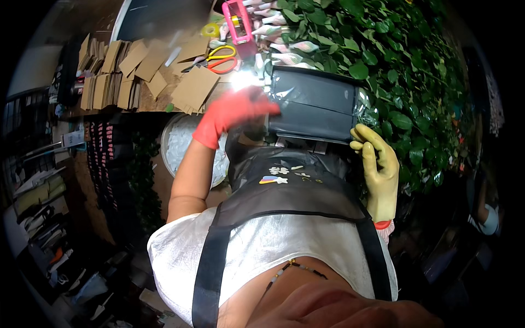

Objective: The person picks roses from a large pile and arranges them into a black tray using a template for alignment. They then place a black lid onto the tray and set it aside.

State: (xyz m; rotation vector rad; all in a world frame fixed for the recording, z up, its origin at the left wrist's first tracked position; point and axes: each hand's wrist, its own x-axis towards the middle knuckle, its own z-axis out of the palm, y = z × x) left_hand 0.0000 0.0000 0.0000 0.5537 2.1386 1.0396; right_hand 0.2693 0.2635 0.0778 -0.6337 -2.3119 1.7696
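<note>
A dark grey wrapped bundle (314, 104) lies lengthwise at the table's near edge, in front of my apron. Shiny clear film shows at its right end. My left hand (236, 113), in a red glove, reaches over the bundle's left end; its fingers are smeared by motion, so their grip cannot be made out. In a yellow rubber glove, my right hand (378, 164) is at the near right corner of the bundle. Its fingers are loosely bent and apart, with the tips next to the corner; whether they touch it is unclear.
Cut cardboard pieces (192, 87) and stacks of card cover the left of the table. Scissors (221, 59) with yellow and orange handles lie near a pink tape dispenser (237, 24). Wrapped flower heads (284, 48) and leafy stems (377, 49) fill the right. A white tub (165, 143) stands below the table.
</note>
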